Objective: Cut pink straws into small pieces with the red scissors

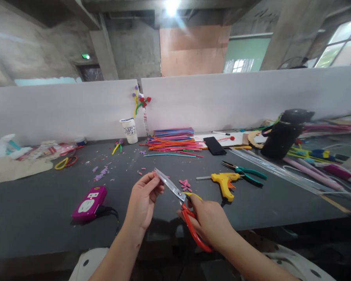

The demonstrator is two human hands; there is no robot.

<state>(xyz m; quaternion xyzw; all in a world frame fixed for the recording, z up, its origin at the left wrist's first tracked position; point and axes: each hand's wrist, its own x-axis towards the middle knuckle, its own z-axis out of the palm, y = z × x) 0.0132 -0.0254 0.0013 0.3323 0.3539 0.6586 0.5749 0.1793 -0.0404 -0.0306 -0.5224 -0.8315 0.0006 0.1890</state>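
Observation:
My right hand [207,218] grips a pair of scissors [172,187] with red and yellow handles, their blades pointing up and to the left. The blade tips reach my left hand [146,193], whose thumb and fingers are pinched together. Whatever sits in that pinch is too small or hidden to make out. Short pink cut pieces [185,185] lie in a small pile just behind the scissors. To the right of them rests a yellow glue gun [224,182], beside green-handled pliers [248,173].
A bundle of coloured pipe cleaners [175,142] lies at the back, with a phone [215,145] to its right. Purple scraps [101,173] and a magenta power strip [90,203] are on the left. A paper cup [129,131] and a black thermos [285,132] stand near the partition.

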